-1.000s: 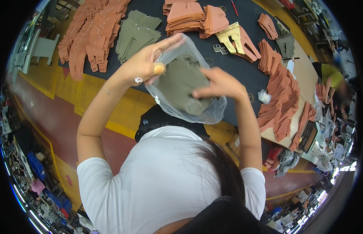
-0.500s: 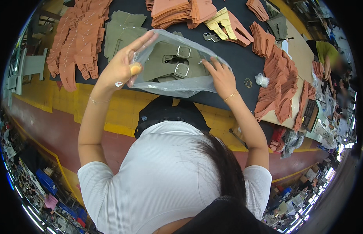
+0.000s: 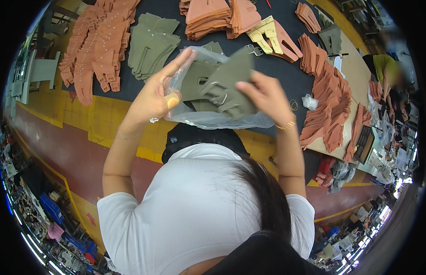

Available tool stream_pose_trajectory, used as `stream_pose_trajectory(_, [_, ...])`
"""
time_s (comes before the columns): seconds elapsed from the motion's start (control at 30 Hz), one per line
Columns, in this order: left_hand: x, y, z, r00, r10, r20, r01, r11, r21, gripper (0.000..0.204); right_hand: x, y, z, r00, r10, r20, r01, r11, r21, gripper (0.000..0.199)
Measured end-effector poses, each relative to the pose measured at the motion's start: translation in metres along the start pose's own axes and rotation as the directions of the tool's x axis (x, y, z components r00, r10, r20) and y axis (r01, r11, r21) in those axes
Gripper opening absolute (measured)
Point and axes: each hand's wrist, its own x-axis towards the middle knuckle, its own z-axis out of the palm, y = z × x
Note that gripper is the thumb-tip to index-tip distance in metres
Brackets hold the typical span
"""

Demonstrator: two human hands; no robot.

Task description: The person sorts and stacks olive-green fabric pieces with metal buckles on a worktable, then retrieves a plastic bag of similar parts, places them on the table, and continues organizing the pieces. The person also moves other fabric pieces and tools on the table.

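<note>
My left hand (image 3: 159, 98) grips the side of a clear plastic bag (image 3: 208, 121), its index finger stretched along the mouth and a tan patch on the thumb. Flat olive-green cut pieces (image 3: 194, 87), apparently leather, lie in the bag's mouth. At the right of the bag, my right hand (image 3: 268, 96) pinches an olive-green strap piece (image 3: 240, 75) between thumb and fingers, tilted up and blurred by motion. A silver buckle (image 3: 222, 97) shows beneath it. How far the pieces sit inside the bag is hidden by the held piece.
On the dark tabletop (image 3: 286, 68), an olive-green stack (image 3: 151, 46) and orange-brown stacks (image 3: 206, 18) lie beyond the bag. Yellow pieces (image 3: 266, 34) rest near a loose buckle (image 3: 254, 49). Crumpled plastic (image 3: 309, 102) and rubber bands (image 3: 293, 105) lie right. A person (image 3: 382, 68) works far right.
My right hand has left the bag's right edge and now lifts and tilts an olive-green piece. The bag's mouth has narrowed; my left hand has shifted slightly right, still on the bag.
</note>
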Motion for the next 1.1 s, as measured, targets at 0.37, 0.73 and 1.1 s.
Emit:
stream_pose_trajectory(0.37, [-0.043, -0.013, -0.029, 0.983, -0.069, -0.170, 0.095, 0.984, 0.149, 0.035, -0.096, 0.044, 0.019, 0.934, -0.173, 0.313, 0.324, 0.781, -0.534, 0.034])
stream_pose_trajectory(0.73, [-0.055, -0.006, -0.006, 0.839, 0.350, -0.416, -0.336, 0.935, 0.110, 0.019, -0.133, -0.035, -0.093, 0.948, -0.278, -0.157, 0.062, 0.643, -0.764, 0.004])
stream_pose_trajectory(1.1, [-0.046, -0.049, 0.032, 0.970, -0.047, -0.240, 0.064, 0.996, 0.063, 0.027, -0.166, 0.046, -0.084, 0.852, 0.080, -0.517, -0.163, 0.980, -0.117, 0.028])
